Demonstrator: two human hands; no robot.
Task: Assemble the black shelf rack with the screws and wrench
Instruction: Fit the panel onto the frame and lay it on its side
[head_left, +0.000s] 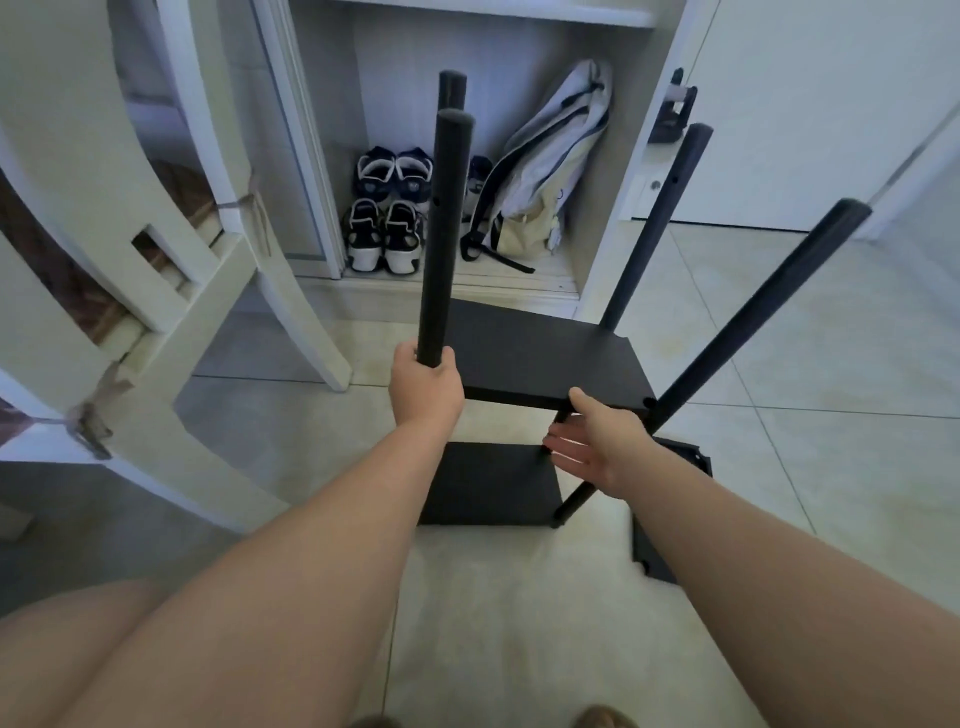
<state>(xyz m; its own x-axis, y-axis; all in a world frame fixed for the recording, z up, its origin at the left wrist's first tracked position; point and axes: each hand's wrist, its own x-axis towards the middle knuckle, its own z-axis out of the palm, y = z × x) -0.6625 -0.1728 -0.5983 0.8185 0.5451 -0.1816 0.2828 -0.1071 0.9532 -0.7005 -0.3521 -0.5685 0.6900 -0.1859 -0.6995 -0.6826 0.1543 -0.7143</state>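
The black shelf rack (540, 358) stands on the floor in front of the seated person, half on a pale, soft-looking rug (509, 613) and half on glossy light tiles (779, 467). It is matte black all over: two flat rectangular boards, the upper shelf (550, 364) and the lower shelf (488, 483), set between four smooth round poles with capped tops. The left hand (426, 387) grips the near-left pole (441, 249) just above the upper board, fingers and thumb curled round the tube. That pole stands close to upright, while the near-right pole (769, 306) leans outward to the right. The right hand (597, 447) is flat and spread, palm turned inward, holding nothing; its thumb sits by the front edge of the upper shelf, and I cannot tell whether it touches. Another black panel (652, 551) lies flat on the floor just right of the rack, partly under the right forearm. Behind, an open white cabinet (613, 208) holds pairs of sneakers (384, 208) and a slumped fabric backpack (545, 171). A curved white wooden chair (171, 291) stands to the left.
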